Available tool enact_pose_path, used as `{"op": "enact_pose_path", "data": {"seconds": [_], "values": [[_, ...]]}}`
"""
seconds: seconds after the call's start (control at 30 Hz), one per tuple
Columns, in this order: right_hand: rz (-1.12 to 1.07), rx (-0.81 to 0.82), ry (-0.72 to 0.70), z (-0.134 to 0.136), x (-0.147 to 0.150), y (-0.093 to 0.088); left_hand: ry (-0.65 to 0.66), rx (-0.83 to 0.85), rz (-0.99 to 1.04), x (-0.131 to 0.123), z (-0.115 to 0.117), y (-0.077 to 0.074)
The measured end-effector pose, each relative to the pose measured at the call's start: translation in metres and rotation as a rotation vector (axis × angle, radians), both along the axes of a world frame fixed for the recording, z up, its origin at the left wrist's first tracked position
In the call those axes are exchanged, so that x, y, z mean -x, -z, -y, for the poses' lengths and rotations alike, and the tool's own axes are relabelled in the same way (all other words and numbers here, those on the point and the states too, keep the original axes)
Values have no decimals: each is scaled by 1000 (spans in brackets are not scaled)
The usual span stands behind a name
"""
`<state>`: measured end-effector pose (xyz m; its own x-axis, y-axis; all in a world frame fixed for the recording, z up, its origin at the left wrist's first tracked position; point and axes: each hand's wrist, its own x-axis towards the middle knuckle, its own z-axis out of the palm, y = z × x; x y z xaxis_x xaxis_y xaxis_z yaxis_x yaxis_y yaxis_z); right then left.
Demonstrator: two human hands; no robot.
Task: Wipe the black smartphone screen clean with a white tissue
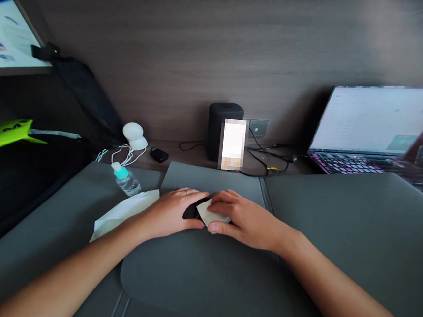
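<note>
My left hand (173,209), with a ring on one finger, is curved around a small black object (190,212) and grips it between thumb and fingers. Most of that object is covered, so its kind cannot be made out. A folded white wipe (205,211) is pinched under the fingers of my right hand (239,215) and lies against the black object. Both hands rest low over the dark grey mat (201,276). Left of my left hand, partly behind the forearm, lies a white sheet (125,210). A clear spray bottle (128,180) with a turquoise collar leans just beyond it.
Behind the mat stands a black speaker (214,129), partly covered by a blurred patch, with black cables (259,158) beside it. An open laptop (377,123) is at the right. A white round-headed device (134,134) and a small black item (159,154) sit back left.
</note>
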<state>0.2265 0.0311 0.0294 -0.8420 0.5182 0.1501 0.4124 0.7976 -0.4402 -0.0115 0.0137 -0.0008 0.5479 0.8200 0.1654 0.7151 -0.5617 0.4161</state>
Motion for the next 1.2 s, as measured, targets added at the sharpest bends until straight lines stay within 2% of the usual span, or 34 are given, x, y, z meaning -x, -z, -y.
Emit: {"op": "enact_pose_path", "data": {"seconds": [0.2,0.33,0.5,0.7,0.87,1.03,1.2], "values": [[85,41,95,-1,-5,-4,-15,12,-24,0,-1,1],[73,-38,59,1,-3,-2,-11,1,-15,1,-1,3],[67,-13,74,-1,-3,-2,-22,11,-14,-1,0,0],[44,-69,18,0,-3,-4,-15,32,8,0,0,-1],[65,-70,43,-2,-6,-5,-18,28,0,0,0,-1],[26,-86,-4,-1,-3,-5,-10,34,0,-1,1,-2],[79,-81,39,-1,-5,-8,-19,24,-11,-1,1,-1]]}}
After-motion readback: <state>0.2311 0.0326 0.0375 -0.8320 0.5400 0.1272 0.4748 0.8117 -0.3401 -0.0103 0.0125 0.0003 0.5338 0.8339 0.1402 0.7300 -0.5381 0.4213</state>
